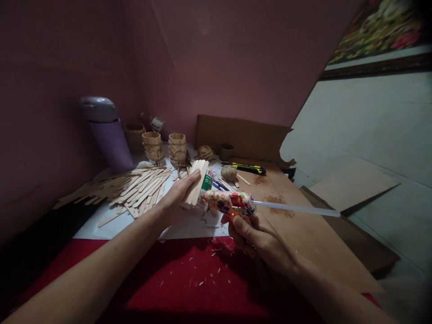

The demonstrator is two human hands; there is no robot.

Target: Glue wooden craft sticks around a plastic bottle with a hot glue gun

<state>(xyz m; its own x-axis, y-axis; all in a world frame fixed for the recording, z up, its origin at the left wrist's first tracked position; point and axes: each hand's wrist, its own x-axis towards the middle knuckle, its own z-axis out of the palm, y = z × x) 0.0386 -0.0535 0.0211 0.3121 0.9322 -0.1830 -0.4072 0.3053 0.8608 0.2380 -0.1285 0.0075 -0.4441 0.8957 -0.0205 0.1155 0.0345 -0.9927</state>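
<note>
My left hand (180, 193) is closed around a clear plastic bottle piece with a green label (207, 181). Several wooden craft sticks (200, 177) stand side by side against it, my thumb pressing on them. My right hand (258, 234) grips a flower-patterned hot glue gun (227, 202) with a small red light lit. Its nozzle points left, close to the lower part of the sticks; whether it touches cannot be made out. A long translucent glue stick (297, 207) runs out of the gun's back end. The bottle piece's lower part is mostly hidden by my fingers.
Loose craft sticks (145, 189) lie piled at left on white paper. Behind are two stick-covered cups (177, 148), a purple bottle (110, 139) and a ball of twine (205, 153). A yellow-black utility knife (249, 168) rests on cardboard (303, 238). Red cloth (175, 279) covers the near side.
</note>
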